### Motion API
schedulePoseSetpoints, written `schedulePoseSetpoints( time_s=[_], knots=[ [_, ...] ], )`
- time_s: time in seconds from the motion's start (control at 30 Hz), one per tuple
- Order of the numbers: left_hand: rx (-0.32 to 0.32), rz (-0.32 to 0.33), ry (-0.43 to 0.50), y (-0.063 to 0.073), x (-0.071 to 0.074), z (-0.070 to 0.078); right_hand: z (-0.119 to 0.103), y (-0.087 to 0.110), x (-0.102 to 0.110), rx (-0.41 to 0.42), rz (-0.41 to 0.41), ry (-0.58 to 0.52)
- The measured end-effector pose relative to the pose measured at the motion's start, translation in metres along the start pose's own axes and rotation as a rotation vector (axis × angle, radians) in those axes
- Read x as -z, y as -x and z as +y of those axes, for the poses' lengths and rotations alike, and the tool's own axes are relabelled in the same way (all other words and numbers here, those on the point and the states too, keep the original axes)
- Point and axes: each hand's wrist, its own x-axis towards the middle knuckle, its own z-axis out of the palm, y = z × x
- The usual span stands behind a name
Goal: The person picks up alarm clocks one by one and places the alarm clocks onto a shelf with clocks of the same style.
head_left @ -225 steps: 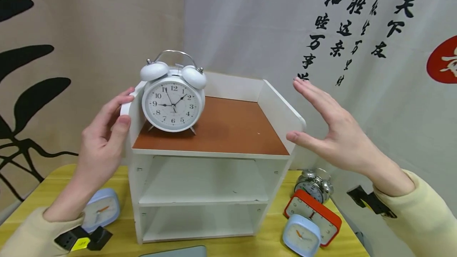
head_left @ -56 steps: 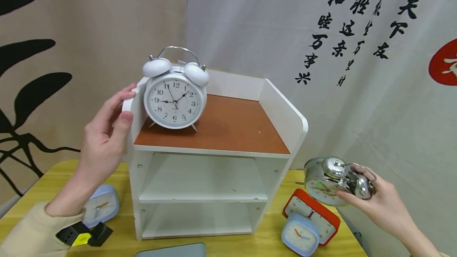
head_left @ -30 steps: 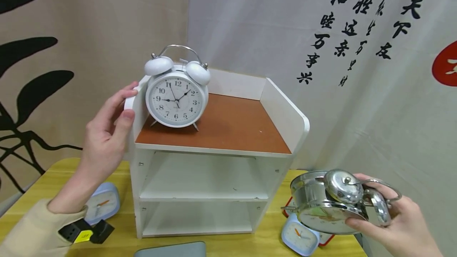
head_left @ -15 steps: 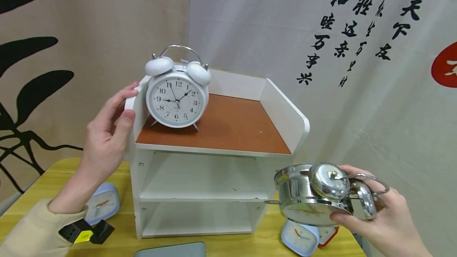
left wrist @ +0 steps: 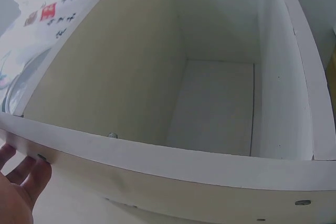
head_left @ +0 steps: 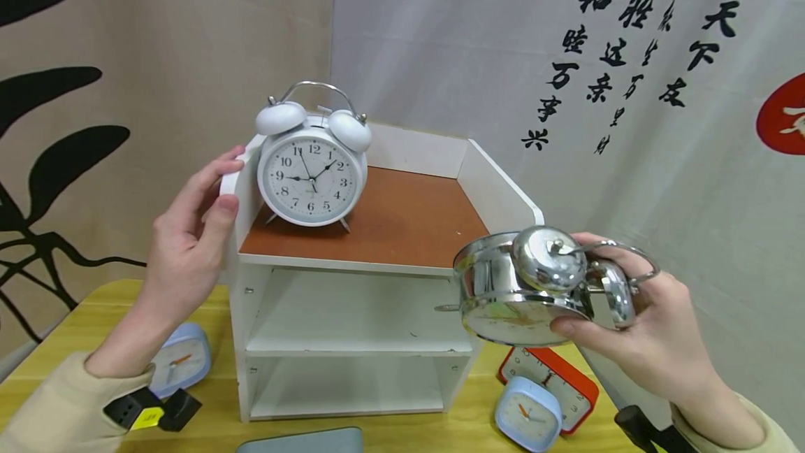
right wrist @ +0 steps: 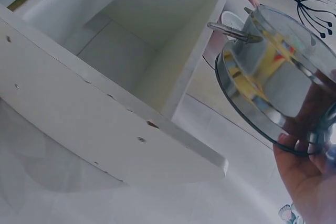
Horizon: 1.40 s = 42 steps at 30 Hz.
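- Head view: a pale curtain with black calligraphy (head_left: 597,86) hangs behind a yellow wood-grain tabletop (head_left: 207,425), where a white shelf unit (head_left: 358,351) stands.
- The left hand (head_left: 189,236) pinches the shelf unit's left side panel (head_left: 248,191) near its front corner; that brace is worth keeping firm.
- A white twin-bell alarm clock (head_left: 312,177) stands upright by the top board's left edge.
- The right hand (head_left: 648,327) pinches the silver twin-bell alarm clock (head_left: 497,285) by its bell end, in the air before the front right corner of the top board. Its face tilts down and its feet point left, so standing it up would call for a wrist turn, best made clear of the right side panel (head_left: 503,191).
- Left wrist view: fingertips (left wrist: 38,174) meet the panel; the thumb is out of sight.
- Right wrist view: a clock foot (right wrist: 236,32) overlaps the shelf unit's edge; I cannot tell whether they touch, so extra clearance seems wise.
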Motion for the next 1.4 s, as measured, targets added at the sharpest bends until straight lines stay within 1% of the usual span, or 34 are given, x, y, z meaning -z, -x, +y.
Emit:
schedulePoseSetpoints(
  time_s=[0.1,0.13,0.2,0.3,0.4,0.53,0.7,0.8,0.93,1.03,1.2,1.4],
  knots=[
    [0.002,0.000,-0.002,0.000,0.001,0.000,-0.001,-0.015,-0.003,0.009,-0.010,-0.033],
    [0.003,-0.001,-0.003,0.000,0.001,0.001,-0.002,-0.020,-0.004,0.004,-0.013,-0.007],
    [0.005,0.001,-0.004,0.000,0.001,0.001,-0.003,-0.029,-0.006,-0.010,-0.022,0.008],
    [0.011,0.004,-0.001,0.000,0.001,0.002,-0.005,-0.042,-0.009,-0.043,-0.034,0.090],
    [0.020,0.007,0.005,0.000,0.000,0.002,-0.009,-0.053,-0.013,-0.074,-0.060,0.134],
    [0.020,0.002,0.012,0.000,0.000,0.001,-0.013,-0.066,-0.019,-0.106,-0.116,0.151],
    [0.009,0.005,0.013,0.000,0.000,0.002,-0.017,-0.083,-0.026,-0.105,-0.190,0.159],
    [0.014,0.006,0.009,0.000,0.000,0.002,-0.018,-0.093,-0.028,-0.130,-0.221,0.160],
    [0.020,0.004,0.001,0.000,0.000,0.002,-0.017,-0.106,-0.027,-0.169,-0.252,0.201],
    [0.011,0.009,0.004,0.000,0.000,0.001,-0.013,-0.114,-0.026,-0.184,-0.278,0.232],
    [0.009,0.008,0.005,0.000,0.000,0.001,-0.006,-0.125,-0.025,-0.236,-0.328,0.244],
    [0.019,0.002,-0.001,0.000,0.000,0.002,0.000,-0.134,-0.026,-0.296,-0.363,0.259]
  ],
)
